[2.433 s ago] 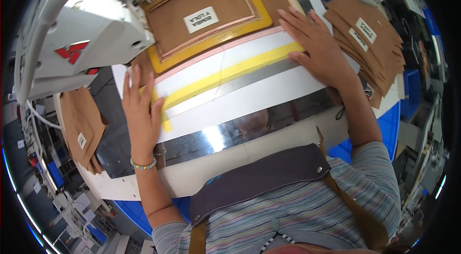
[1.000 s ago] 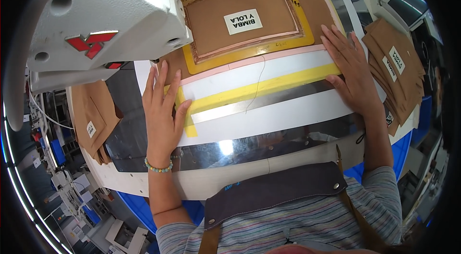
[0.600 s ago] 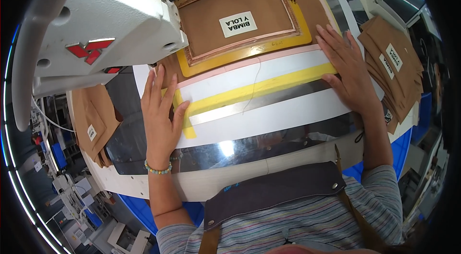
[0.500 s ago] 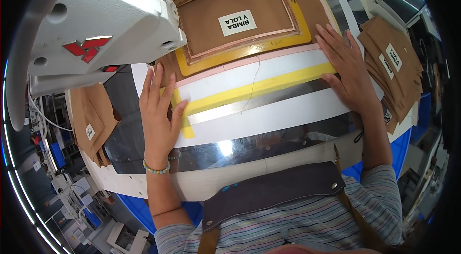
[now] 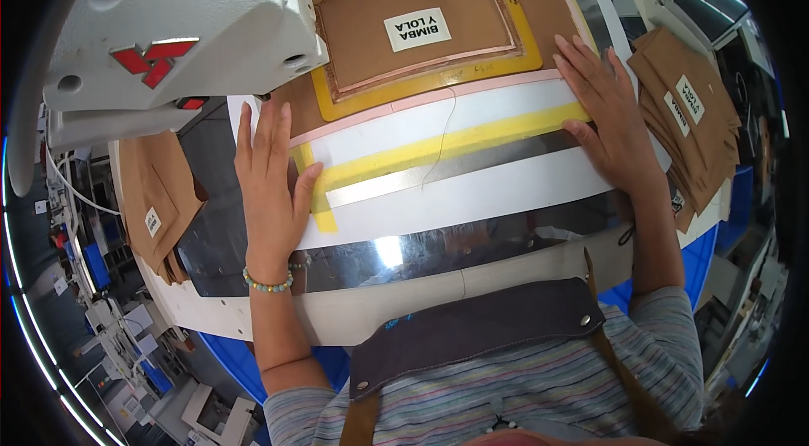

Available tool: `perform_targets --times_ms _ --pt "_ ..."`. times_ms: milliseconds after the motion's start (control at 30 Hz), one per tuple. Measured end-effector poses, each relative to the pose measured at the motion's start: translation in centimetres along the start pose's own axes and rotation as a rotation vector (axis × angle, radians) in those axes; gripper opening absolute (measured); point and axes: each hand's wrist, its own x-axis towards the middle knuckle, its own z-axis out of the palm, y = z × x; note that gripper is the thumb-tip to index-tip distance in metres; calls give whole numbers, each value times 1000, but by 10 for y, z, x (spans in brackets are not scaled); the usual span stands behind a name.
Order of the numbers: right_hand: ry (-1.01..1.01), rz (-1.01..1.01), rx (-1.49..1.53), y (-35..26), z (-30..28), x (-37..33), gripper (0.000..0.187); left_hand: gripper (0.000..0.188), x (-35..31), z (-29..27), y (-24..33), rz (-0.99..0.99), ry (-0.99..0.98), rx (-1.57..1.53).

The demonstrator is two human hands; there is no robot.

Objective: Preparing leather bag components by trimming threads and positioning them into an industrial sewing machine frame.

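A brown flat panel lies under the sewing machine, with a yellow frame on top. Inside the frame a white printed label shows on brown material. My left hand lies flat at the near left corner of the panel, fingers stretched and thumb apart. Opposite it, my right hand rests with spread fingers on the panel's right edge. Between them run a pink strip, a white sheet and yellow tape. A loose thread curls across the sheet. Neither hand grips anything.
The white sewing machine head overhangs the left side; its needle area is partly hidden. Brown labelled pieces are stacked at the right and left. A shiny dark plate crosses the table in front of me.
My left hand has shifted slightly left and away from me, its fingers a little more apart. My right hand stays on the right edge. The whole view has tilted slightly.
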Motion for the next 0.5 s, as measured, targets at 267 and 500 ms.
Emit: perform_targets --times_ms 267,500 --pt "16 10 -17 -2 1 1 69 62 4 -1 -5 -17 -132 18" --pt "24 2 -52 2 4 -2 71 63 3 4 -6 -14 -103 9"
